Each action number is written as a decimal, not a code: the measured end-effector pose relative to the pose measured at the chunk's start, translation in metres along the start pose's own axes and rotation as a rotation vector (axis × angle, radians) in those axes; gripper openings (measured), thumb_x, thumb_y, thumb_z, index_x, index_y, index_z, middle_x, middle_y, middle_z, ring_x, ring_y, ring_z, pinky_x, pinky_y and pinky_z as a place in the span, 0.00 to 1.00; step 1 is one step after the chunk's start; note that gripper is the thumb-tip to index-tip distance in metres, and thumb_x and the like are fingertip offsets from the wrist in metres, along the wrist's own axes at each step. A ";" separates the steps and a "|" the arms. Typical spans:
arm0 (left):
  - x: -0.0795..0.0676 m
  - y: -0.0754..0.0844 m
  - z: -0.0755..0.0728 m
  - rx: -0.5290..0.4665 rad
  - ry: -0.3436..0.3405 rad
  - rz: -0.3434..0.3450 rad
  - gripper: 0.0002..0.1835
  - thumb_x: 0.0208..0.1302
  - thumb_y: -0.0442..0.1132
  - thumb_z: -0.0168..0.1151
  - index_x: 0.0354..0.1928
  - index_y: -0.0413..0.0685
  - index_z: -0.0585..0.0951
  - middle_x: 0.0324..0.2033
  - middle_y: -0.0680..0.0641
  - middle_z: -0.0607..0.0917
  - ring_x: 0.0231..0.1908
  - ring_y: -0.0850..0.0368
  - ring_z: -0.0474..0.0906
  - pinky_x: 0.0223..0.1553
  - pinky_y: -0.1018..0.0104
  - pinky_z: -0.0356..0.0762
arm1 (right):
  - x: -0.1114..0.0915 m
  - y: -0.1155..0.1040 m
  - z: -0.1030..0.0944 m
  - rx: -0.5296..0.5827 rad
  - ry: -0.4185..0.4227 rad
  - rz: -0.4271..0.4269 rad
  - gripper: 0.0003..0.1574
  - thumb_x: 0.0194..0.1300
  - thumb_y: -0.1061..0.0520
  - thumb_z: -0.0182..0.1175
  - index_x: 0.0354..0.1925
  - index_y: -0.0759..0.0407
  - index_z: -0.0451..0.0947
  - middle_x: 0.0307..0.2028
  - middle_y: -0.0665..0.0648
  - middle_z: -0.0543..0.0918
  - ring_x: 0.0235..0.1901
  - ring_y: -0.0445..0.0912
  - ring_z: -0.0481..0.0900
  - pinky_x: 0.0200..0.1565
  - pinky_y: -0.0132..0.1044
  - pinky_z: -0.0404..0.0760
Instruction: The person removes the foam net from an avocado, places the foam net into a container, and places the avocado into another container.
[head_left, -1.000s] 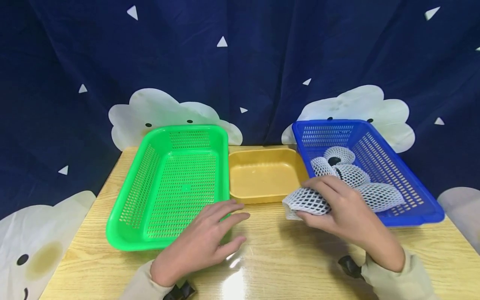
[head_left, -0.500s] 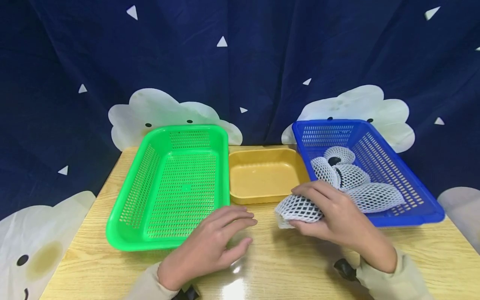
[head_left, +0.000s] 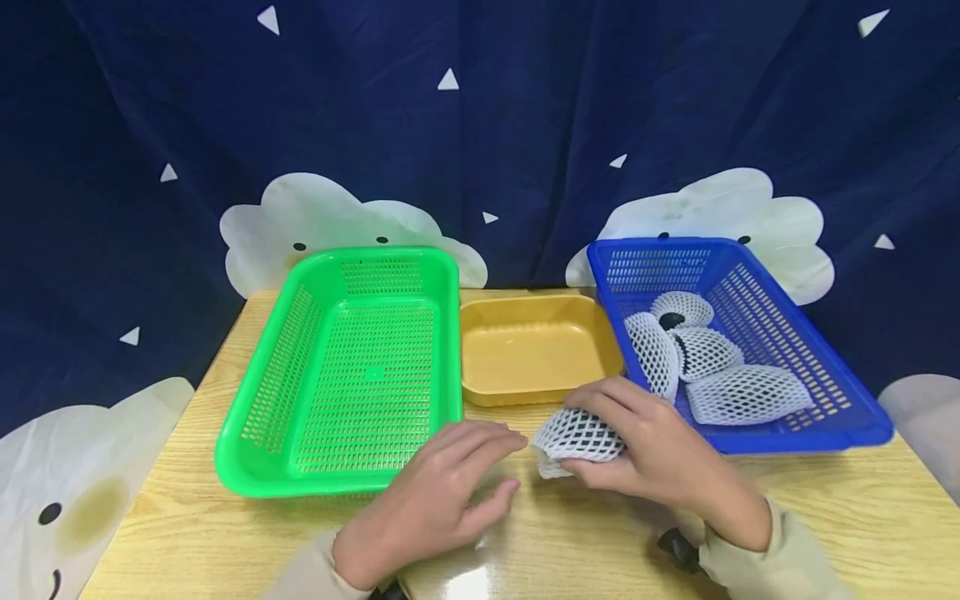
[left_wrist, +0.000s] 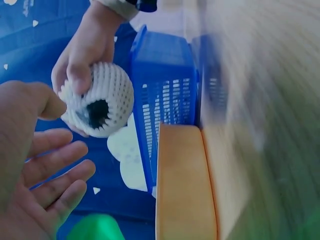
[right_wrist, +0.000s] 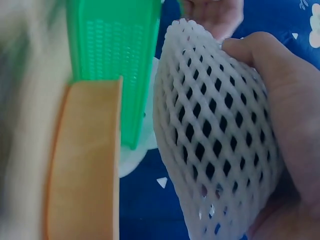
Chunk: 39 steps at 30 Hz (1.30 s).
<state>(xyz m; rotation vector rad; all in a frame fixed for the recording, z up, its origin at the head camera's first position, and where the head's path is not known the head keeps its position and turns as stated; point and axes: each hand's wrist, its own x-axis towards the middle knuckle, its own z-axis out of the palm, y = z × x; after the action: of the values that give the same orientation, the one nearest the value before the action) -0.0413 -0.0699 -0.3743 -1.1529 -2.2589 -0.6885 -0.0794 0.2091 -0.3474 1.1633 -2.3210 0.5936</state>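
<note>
My right hand (head_left: 652, 450) grips a white foam net sleeve (head_left: 577, 437) with something dark inside, over the table in front of the yellow tray. Through the sleeve's open end in the left wrist view, a dark rounded thing (left_wrist: 98, 113) shows; I cannot tell what kind it is. In the right wrist view the thumb lies along the foam netting (right_wrist: 215, 125), and dark patches show through its holes. My left hand (head_left: 442, 492) holds nothing. Its fingers are spread and relaxed, pointing at the sleeve's open end from a short gap away, by the green basket's front corner.
A green basket (head_left: 225, 467) stands at left with nothing in it. The shallow yellow tray (head_left: 540, 392) sits between it and a blue basket (head_left: 817, 333). Several net-wrapped things (head_left: 750, 395) lie in the blue basket. A dark blue curtain (head_left: 525, 125) hangs behind the table.
The right hand has carried the net-wrapped thing left and toward me, away from the blue basket. My left hand has moved slightly right, so the two hands are closer together.
</note>
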 end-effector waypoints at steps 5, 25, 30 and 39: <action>0.001 0.007 0.002 -0.045 0.040 -0.025 0.20 0.68 0.44 0.63 0.59 0.46 0.82 0.55 0.50 0.87 0.57 0.57 0.84 0.61 0.62 0.81 | -0.003 -0.008 0.010 -0.016 -0.103 0.030 0.34 0.56 0.32 0.72 0.53 0.50 0.82 0.49 0.46 0.84 0.47 0.40 0.83 0.48 0.36 0.86; -0.018 0.032 0.036 -0.146 -0.263 -0.334 0.35 0.68 0.46 0.64 0.74 0.44 0.67 0.66 0.50 0.78 0.67 0.59 0.74 0.69 0.60 0.76 | -0.025 -0.006 0.054 -0.071 -0.277 0.055 0.38 0.59 0.28 0.68 0.56 0.50 0.81 0.49 0.47 0.85 0.48 0.40 0.85 0.50 0.37 0.87; -0.021 0.027 0.042 -0.152 -0.305 -0.381 0.39 0.67 0.47 0.65 0.76 0.42 0.65 0.67 0.48 0.78 0.68 0.57 0.75 0.68 0.58 0.77 | -0.028 -0.005 0.059 -0.060 -0.290 0.065 0.39 0.60 0.28 0.68 0.59 0.51 0.79 0.49 0.47 0.85 0.48 0.39 0.85 0.49 0.37 0.87; -0.023 0.018 0.046 -0.182 -0.349 -0.448 0.37 0.68 0.49 0.63 0.75 0.42 0.68 0.66 0.47 0.81 0.64 0.56 0.79 0.65 0.57 0.80 | -0.027 -0.010 0.065 0.033 -0.282 0.111 0.37 0.64 0.28 0.65 0.59 0.49 0.77 0.49 0.44 0.82 0.45 0.34 0.80 0.47 0.31 0.85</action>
<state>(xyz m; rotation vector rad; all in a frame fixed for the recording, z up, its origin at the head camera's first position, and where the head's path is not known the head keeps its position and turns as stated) -0.0239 -0.0449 -0.4199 -0.9024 -2.8457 -0.9388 -0.0709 0.1833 -0.4130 1.2053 -2.6372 0.5368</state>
